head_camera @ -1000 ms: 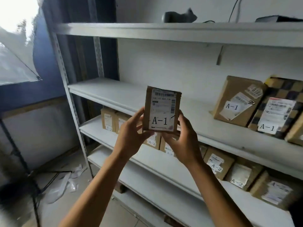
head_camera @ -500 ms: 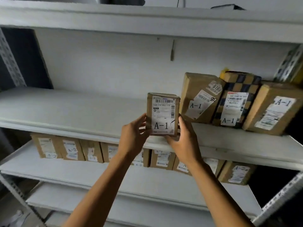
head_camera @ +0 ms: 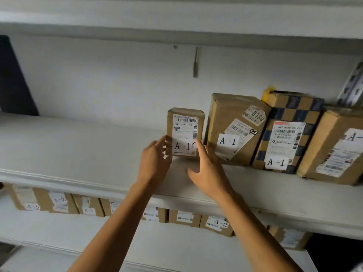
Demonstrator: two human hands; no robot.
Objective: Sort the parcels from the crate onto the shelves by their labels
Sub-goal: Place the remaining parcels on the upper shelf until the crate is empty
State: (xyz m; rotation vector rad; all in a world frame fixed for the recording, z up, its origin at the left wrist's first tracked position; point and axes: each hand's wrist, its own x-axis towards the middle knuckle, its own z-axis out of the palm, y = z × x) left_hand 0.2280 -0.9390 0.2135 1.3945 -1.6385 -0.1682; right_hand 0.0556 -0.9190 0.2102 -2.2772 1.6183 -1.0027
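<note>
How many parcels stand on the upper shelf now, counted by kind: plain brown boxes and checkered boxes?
Plain brown boxes: 3, the small one between the hands, the one beside it, and one cut by the right edge.
Checkered boxes: 1.
Total: 4.

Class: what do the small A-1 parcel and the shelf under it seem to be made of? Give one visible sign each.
Small A-1 parcel: likely brown cardboard, matte, with folded edges and a white paper label. Shelf: looks white-painted, possibly metal or board; smooth, dull surface with a rolled front lip.
</note>
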